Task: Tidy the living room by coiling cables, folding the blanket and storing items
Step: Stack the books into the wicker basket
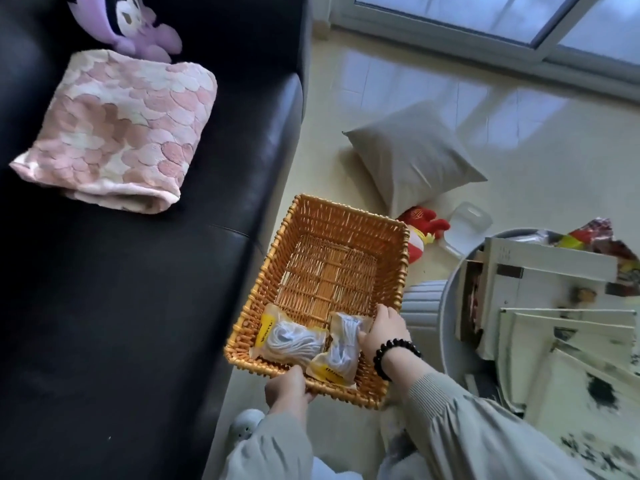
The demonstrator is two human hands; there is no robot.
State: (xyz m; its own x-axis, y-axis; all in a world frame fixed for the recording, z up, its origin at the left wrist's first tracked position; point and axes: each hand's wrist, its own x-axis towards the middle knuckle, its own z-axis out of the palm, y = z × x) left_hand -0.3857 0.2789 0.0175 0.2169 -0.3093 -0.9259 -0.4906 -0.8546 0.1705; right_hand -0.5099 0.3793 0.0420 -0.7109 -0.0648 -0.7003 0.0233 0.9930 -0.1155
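Observation:
An orange wicker basket (332,237) is held above the floor beside the black sofa. Two clear bags of coiled white cable lie in its near end, one on the left (291,341) and one on the right (341,355). My left hand (287,389) grips the basket's near rim. My right hand (384,329), with a black bead bracelet on the wrist, reaches inside and holds the right cable bag at its far end. A folded pink blanket (117,133) lies on the sofa seat.
A purple plush toy (135,26) sits on the black sofa (121,306) behind the blanket. On the floor lie a grey cushion (412,154), a red plush toy (420,226) and a clear plastic container (467,226). A round table (450,306) with books stands right.

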